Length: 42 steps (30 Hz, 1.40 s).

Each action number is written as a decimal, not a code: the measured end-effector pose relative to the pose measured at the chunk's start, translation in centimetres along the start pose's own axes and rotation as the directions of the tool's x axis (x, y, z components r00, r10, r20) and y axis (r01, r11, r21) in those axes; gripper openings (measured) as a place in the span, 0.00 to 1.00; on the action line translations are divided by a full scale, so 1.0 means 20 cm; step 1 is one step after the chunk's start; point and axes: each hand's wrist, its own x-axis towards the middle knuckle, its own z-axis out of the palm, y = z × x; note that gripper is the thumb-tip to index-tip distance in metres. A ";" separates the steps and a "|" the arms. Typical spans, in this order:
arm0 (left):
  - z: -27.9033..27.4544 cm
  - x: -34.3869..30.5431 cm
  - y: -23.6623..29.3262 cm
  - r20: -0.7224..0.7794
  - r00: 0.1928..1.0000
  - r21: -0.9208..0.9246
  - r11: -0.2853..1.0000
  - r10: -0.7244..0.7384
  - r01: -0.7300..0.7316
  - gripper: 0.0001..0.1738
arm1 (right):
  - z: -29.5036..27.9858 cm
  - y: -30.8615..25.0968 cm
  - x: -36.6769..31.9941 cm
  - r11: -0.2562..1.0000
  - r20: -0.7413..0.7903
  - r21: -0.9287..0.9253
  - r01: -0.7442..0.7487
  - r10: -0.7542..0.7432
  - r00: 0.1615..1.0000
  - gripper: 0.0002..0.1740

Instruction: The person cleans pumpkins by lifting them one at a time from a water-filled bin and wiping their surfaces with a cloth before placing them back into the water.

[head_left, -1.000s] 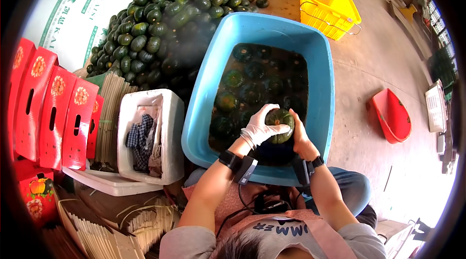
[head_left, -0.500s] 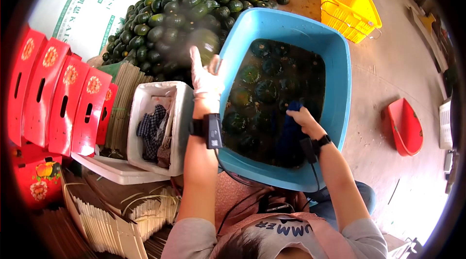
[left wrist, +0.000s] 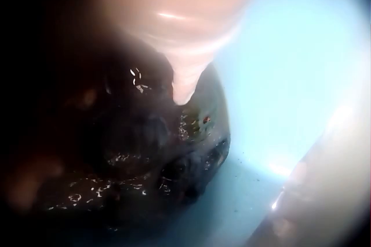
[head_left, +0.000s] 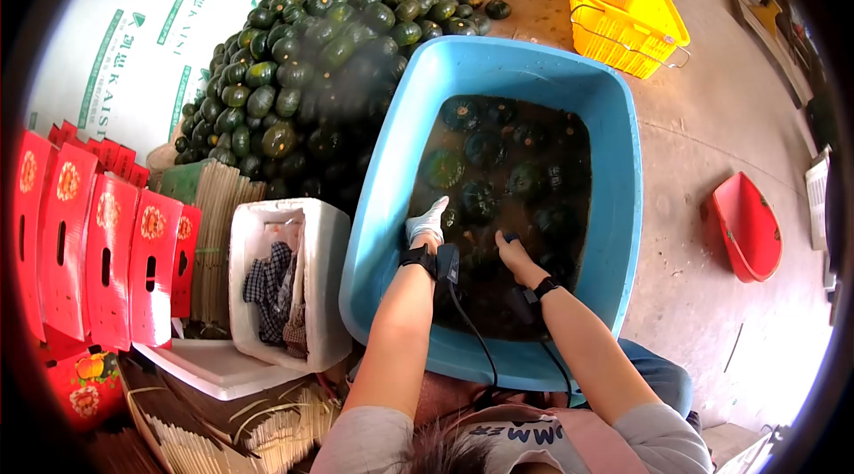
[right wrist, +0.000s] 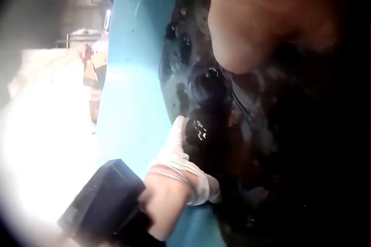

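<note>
Dark green squashes (head_left: pixel 485 149) sit in murky water in a blue tub (head_left: pixel 369 252). My left hand (head_left: pixel 425 223), in a white glove, reaches into the left side of the tub; its thumb is straight and the other fingers are mostly hidden at the water. A squash (left wrist: pixel 197 122) lies right below its fingertip in the left wrist view. My bare right hand (head_left: pixel 519 261) is low over the water, right of the left hand, fingers curled. A dark bit of blue cloth (head_left: pixel 511 237) shows at its fingers; the rest is hidden in the water.
A large heap of squashes (head_left: pixel 276 100) lies beyond the tub's left side. A white foam box (head_left: pixel 334 287) with checked cloth and red cartons (head_left: pixel 107 261) stand left. A yellow basket (head_left: pixel 623 12) and a red basin (head_left: pixel 747 225) are on the floor at right.
The squash first held between both hands went with the left hand to the heap and was let go. The left hand has come back into the tub. The right hand moved slightly left and lower.
</note>
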 end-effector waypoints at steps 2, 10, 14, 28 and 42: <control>0.00 -0.08 0.06 0.095 0.995 -0.089 0.995 -0.042 0.050 0.60 | -0.01 -0.01 -0.03 0.978 0.044 0.182 0.101 -0.111 0.993 0.52; 0.05 -0.31 0.00 0.427 0.901 0.013 0.996 0.079 -0.093 0.53 | 0.07 -0.04 -0.23 0.922 -0.100 0.029 0.387 -0.383 0.919 0.54; -0.20 -0.65 0.11 0.723 0.656 -0.053 0.964 0.218 -0.262 0.46 | -0.03 -0.13 -0.47 0.715 -0.090 0.495 0.495 -0.524 0.847 0.51; -0.41 -0.99 0.04 0.797 0.534 -0.498 0.807 0.283 0.316 0.40 | 0.20 -0.05 -0.93 0.280 0.123 -0.570 0.772 -0.901 0.417 0.35; -0.33 -1.03 0.09 0.774 0.497 -0.614 0.655 0.392 0.440 0.41 | -0.08 -0.42 -0.59 0.716 -0.130 0.244 0.654 -0.644 0.754 0.26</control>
